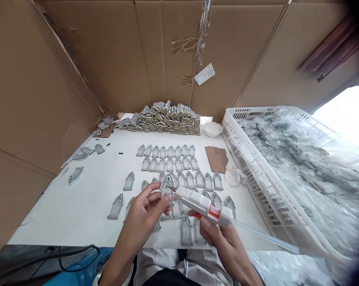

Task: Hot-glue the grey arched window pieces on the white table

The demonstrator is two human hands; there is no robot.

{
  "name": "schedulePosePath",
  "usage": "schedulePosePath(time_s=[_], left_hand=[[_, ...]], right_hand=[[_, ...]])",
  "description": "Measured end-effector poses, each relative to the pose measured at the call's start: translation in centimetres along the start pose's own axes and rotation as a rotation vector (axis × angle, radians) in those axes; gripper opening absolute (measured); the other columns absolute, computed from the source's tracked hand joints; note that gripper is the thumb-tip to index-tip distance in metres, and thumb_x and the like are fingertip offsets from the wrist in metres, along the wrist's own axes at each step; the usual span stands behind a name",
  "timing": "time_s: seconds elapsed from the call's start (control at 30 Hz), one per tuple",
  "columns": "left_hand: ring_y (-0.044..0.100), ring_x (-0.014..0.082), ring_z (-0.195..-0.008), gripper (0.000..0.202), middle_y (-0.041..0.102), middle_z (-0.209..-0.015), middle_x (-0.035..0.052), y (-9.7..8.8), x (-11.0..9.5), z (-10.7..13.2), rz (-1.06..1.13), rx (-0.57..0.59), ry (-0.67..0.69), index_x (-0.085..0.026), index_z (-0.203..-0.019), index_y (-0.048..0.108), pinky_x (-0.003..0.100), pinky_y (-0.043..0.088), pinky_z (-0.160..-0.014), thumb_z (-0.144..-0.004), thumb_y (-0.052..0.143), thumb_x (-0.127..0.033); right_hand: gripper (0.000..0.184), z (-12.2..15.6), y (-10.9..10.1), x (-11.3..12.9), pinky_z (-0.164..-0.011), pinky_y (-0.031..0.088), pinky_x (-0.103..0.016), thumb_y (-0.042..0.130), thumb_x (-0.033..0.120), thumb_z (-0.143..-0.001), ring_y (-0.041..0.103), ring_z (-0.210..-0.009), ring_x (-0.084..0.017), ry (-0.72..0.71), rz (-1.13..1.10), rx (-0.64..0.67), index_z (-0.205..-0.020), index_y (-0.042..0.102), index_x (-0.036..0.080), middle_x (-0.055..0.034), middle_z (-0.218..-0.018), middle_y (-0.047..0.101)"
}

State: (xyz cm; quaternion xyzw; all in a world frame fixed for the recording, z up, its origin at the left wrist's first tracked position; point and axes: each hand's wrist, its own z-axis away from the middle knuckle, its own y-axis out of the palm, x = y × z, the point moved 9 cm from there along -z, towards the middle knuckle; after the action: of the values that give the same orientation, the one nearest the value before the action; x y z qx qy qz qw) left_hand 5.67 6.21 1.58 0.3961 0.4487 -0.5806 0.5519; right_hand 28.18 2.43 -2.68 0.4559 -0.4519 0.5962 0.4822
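Observation:
Pinched between the thumb and fingers of my left hand (149,208) is a small grey arch-shaped frame (167,183), held upright above the table. My right hand (219,238) grips a white hot glue gun (194,200) with an orange trigger. Its nozzle points left and meets the frame, or comes very close to it; I cannot tell which. A clear glue stick (265,236) sticks out of the gun's back end. Below and around both hands, rows of similar arch frames (185,229) lie on the white table, some of them hidden by my hands and the gun.
A heap of stacked frames (167,119) rises at the back against cardboard walls (107,51). On the right stands a white plastic basket (245,159) full of plastic-wrapped items. A white bowl (212,129) and a cardboard scrap (216,159) lie beside it. Loose frames (76,174) are at left.

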Motion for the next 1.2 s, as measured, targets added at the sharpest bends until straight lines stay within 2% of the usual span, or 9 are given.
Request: schedulePosePath(time_s=[0.3,0.5,0.63,0.77,0.87,0.93,1.0,1.07,1.2], left_hand=[[0.071,0.0184,-0.077,0.061,0.079,-0.093,0.0049,-0.1,-0.2,0.1,-0.026,-0.025,0.011,-0.024,-0.127,0.065,0.03,0.062,-0.078,-0.086,0.085,-0.065],[0.076,0.02,-0.083,0.055,0.081,-0.103,0.0065,-0.6,-0.1,0.5,-0.141,-0.062,0.051,-0.026,-0.124,0.067,0.028,0.062,-0.079,-0.09,0.08,-0.068],[0.08,0.0231,-0.096,0.052,0.083,-0.114,0.0075,-1.4,-0.9,0.9,-0.352,-0.137,0.106,-0.028,-0.126,0.073,0.025,0.059,-0.071,-0.096,0.071,-0.07],[0.08,0.0216,-0.1,0.046,0.083,-0.114,0.0052,-1.1,-1.8,1.0,-0.523,-0.134,0.166,-0.03,-0.13,0.074,0.022,0.053,-0.063,-0.103,0.061,-0.065],[0.079,0.0202,-0.102,0.045,0.083,-0.116,0.0038,-0.9,-1.6,0.6,-0.568,-0.104,0.207,-0.031,-0.133,0.074,0.021,0.05,-0.06,-0.104,0.06,-0.062],[0.079,0.0207,-0.103,0.045,0.083,-0.117,0.0037,-1.1,-0.7,0.0,-0.545,-0.095,0.187,-0.03,-0.132,0.075,0.021,0.05,-0.062,-0.103,0.062,-0.063],[0.08,0.0204,-0.1,0.049,0.084,-0.115,0.0039,-1.7,0.9,-0.7,-0.434,-0.104,0.103,-0.029,-0.131,0.073,0.021,0.055,-0.069,-0.1,0.068,-0.066],[0.079,0.0183,-0.091,0.058,0.085,-0.112,0.0045,-2.2,2.6,-1.3,-0.251,-0.104,0.007,-0.026,-0.131,0.067,0.024,0.06,-0.08,-0.094,0.076,-0.069],[0.076,0.0162,-0.088,0.062,0.086,-0.112,0.0077,-2.1,3.6,-1.4,-0.013,-0.035,-0.05,-0.022,-0.128,0.06,0.027,0.064,-0.09,-0.092,0.079,-0.069]], right_hand=[[0.078,-0.6,0.3,-1.1,-0.06,0.035,-0.019,0.052,0.081,-0.102,0.038,-0.066,-0.009,0.013,0.019,0.04,-0.121,0.079,0.01,-0.0008,-0.066,0.039],[0.077,-0.4,0.4,-1.6,-0.057,0.033,-0.018,0.052,0.082,-0.102,0.04,-0.065,-0.008,0.029,0.088,0.007,-0.109,0.076,0.01,-0.0026,-0.068,0.047],[0.071,0.0,-0.5,0.3,-0.062,0.038,-0.019,0.054,0.079,-0.103,0.051,-0.07,-0.011,-0.028,0.269,-0.066,-0.105,0.078,0.013,-0.0062,-0.075,0.06],[0.061,0.0,0.0,2.9,-0.066,0.036,-0.02,0.046,0.068,-0.111,0.054,-0.069,-0.011,-0.115,0.436,0.041,-0.093,0.073,0.016,-0.0046,-0.074,0.061],[0.045,-0.1,0.5,3.9,-0.065,0.03,-0.022,0.045,0.057,-0.114,0.054,-0.065,-0.008,-0.121,0.567,0.165,-0.118,0.074,0.024,-0.0002,-0.08,0.067],[0.039,0.3,0.2,4.6,-0.066,0.031,-0.022,0.047,0.05,-0.114,0.061,-0.069,-0.008,-0.141,0.641,0.191,-0.145,0.067,0.037,0.003,-0.094,0.074],[0.042,0.9,-0.3,5.1,-0.069,0.033,-0.022,0.05,0.048,-0.113,0.067,-0.076,-0.009,-0.157,0.657,0.189,-0.154,0.061,0.044,0.0045,-0.101,0.077],[0.04,1.6,-0.9,4.9,-0.07,0.038,-0.021,0.05,0.054,-0.113,0.07,-0.081,-0.01,-0.117,0.601,0.181,-0.142,0.07,0.036,0.0016,-0.102,0.077],[0.063,2.4,-2.9,3.2,-0.082,0.05,-0.02,0.055,0.077,-0.104,0.069,-0.099,-0.015,0.057,0.413,0.036,-0.117,0.078,0.02,-0.0076,-0.11,0.074]])
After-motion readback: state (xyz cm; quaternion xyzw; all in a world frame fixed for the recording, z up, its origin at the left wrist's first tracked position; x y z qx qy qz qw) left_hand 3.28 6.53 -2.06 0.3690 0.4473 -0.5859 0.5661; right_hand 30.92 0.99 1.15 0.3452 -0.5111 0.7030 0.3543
